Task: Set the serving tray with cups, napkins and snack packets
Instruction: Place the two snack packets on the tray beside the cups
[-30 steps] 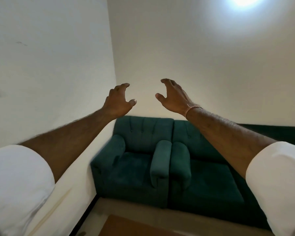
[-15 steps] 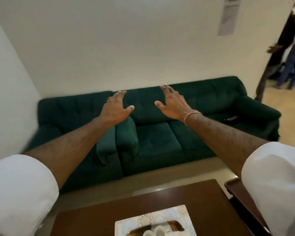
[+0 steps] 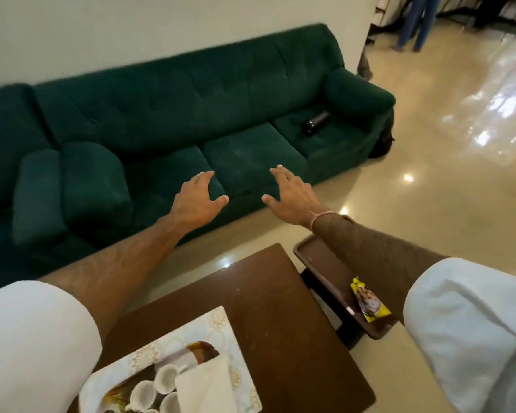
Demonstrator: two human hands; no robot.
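Observation:
A white patterned serving tray (image 3: 218,323) lies on the dark wooden table (image 3: 280,317) at the bottom. On it stand several white cups (image 3: 165,377) and a folded white napkin (image 3: 204,386). A yellow snack packet (image 3: 367,299) lies on a dark brown side tray (image 3: 319,263) to the right of the table. My left hand (image 3: 198,201) and my right hand (image 3: 289,195) are stretched forward in the air, well above and beyond the table, fingers spread and empty.
A long dark green sofa (image 3: 191,114) runs along the white wall, with a black bottle (image 3: 315,123) on its right seat. A person's legs (image 3: 414,22) stand at the top right on the glossy tiled floor (image 3: 459,144).
The view has tilted down from the wall and ceiling to the sofa, table and trays. Both hands have stayed outstretched and open, dropping lower in the frame.

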